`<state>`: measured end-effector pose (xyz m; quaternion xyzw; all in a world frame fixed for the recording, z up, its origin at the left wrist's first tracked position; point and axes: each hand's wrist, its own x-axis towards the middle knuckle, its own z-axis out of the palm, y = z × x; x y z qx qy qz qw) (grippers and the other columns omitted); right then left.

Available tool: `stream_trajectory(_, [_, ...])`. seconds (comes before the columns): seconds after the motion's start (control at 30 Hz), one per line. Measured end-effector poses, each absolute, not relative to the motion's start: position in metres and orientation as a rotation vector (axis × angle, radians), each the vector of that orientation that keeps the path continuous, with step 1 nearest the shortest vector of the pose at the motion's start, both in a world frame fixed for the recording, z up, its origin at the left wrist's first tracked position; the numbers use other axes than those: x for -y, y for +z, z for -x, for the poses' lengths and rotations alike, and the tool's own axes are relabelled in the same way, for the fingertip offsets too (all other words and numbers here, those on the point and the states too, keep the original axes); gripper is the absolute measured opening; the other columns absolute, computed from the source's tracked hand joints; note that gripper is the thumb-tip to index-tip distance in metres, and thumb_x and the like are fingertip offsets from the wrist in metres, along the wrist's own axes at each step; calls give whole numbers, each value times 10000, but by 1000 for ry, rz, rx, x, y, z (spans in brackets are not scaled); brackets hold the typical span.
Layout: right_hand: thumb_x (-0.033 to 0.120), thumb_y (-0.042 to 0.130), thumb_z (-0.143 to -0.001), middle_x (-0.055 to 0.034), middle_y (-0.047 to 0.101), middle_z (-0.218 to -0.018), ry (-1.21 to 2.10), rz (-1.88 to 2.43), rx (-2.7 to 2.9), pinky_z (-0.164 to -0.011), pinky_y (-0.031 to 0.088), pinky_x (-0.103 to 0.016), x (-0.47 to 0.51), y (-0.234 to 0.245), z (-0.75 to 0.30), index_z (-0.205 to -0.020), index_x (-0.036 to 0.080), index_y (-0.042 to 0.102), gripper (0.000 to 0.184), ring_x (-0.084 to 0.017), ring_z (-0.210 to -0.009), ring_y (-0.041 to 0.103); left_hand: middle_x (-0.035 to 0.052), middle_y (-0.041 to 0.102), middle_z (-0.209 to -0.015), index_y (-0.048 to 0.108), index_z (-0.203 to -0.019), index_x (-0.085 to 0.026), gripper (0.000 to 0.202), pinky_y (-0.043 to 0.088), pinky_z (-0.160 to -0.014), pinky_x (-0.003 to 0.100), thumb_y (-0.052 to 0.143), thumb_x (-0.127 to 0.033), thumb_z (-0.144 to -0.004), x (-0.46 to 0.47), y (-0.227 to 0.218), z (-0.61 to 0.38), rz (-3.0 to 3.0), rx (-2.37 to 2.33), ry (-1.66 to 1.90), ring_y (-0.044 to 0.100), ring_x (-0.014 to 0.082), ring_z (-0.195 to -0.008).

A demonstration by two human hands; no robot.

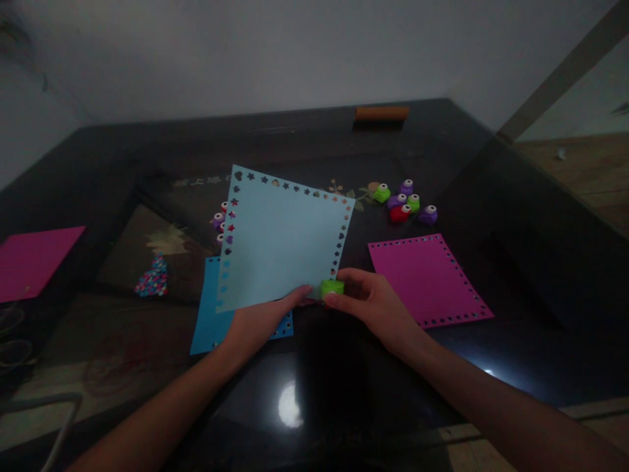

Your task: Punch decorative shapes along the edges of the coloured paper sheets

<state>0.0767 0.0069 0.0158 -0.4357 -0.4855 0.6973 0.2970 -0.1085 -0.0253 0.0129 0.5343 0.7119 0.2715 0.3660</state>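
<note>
A light blue paper sheet (280,242) with punched shapes along its top, left and right edges is held tilted above the dark table (344,367). My left hand (258,322) pinches its lower edge from below, fingers closed on the paper. My right hand (376,303) grips a small green paper punch (333,287) set at the sheet's lower right corner. A darker blue sheet (211,321) lies flat under the light blue one.
A magenta sheet (427,278) with punched borders lies to the right. Several small punches, green, purple and red (405,200), stand behind it, more (219,221) left of the blue sheet. A pile of punched confetti (153,278) and another magenta sheet (32,259) lie left. An orange block (381,113) sits at the far edge.
</note>
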Motion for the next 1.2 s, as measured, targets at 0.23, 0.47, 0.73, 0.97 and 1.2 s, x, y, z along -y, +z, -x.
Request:
stream_trajectory(0.23, [295, 741, -653, -37, 713, -875, 1838, 1150, 1305, -782, 510, -349, -7, 16, -77, -865, 205, 658, 245, -187, -798, 658, 21, 724, -1029, 641, -1094, -274, 340, 294, -1113, 453, 595, -379, -774, 23, 19, 103, -1342, -1896, 726, 542, 269, -1191])
stream_trajectory(0.47, [281, 741, -651, -35, 708, -874, 1852, 1139, 1297, -782, 500, -336, -7, 15, -77, -861, 198, 653, 242, -179, -798, 653, 7, 725, -1028, 654, -1071, -294, 303, 300, -1115, 431, 591, -353, -780, 24, 20, 101, -1352, -1871, 743, 541, 246, -1195])
stream_trajectory(0.73, [297, 736, -655, -28, 706, -875, 1853, 1115, 1305, -776, 501, -333, -8, 14, -77, -863, 199, 651, 245, -171, -790, 648, -5, 730, -1005, 654, -1050, -308, 291, 314, -1106, 444, 562, -377, -783, 23, 19, 101, -1381, -1872, 725, 545, 248, -1190])
stream_trajectory(0.97, [295, 737, -654, -20, 703, -847, 1836, 1125, 1308, -761, 504, -328, -7, 14, -78, -840, 211, 643, 225, -172, -773, 647, 6, 731, -996, 663, -1028, -310, 272, 261, -1127, 451, 567, -395, -789, 24, 19, 102, -1403, -1888, 707, 536, 259, -1196])
stream_trajectory(1.2, [331, 747, -647, -21, 706, -864, 1829, 1101, 1302, -793, 496, -332, -8, 14, -77, -837, 211, 645, 247, -176, -808, 645, 5, 726, -1002, 665, -1021, -306, 272, 282, -1116, 432, 532, -419, -812, 25, 14, 105, -1502, -1869, 636, 528, 253, -1204])
